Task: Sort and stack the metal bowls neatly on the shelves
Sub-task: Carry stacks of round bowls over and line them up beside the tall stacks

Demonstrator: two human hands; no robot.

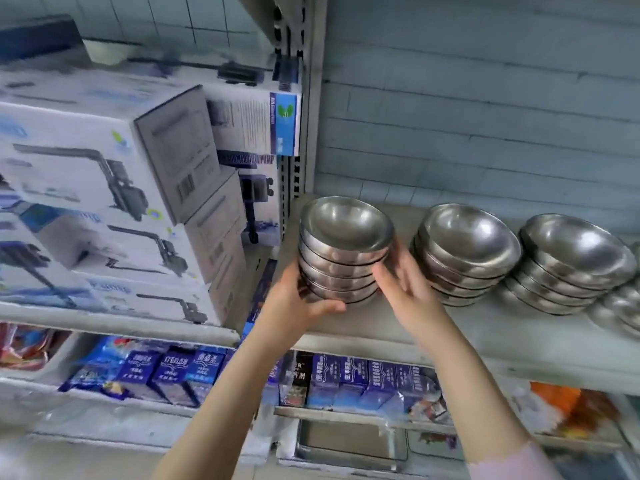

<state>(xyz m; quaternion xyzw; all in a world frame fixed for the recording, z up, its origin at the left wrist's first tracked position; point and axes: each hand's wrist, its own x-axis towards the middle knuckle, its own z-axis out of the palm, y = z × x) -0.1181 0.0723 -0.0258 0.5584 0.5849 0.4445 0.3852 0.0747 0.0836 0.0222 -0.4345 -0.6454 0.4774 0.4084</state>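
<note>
Bowl stack (343, 251) on shelf (485, 337) edge, clasped between left hand (298, 303), right hand (405, 282)

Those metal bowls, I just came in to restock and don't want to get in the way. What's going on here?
A person is stacking metal bowls on the shelf. Both hands hold the leftmost stack: the left hand grips its lower left side, the right hand braces its right side. Two more stacks already stand to its right, and part of another shows at the frame's right edge.
</note>
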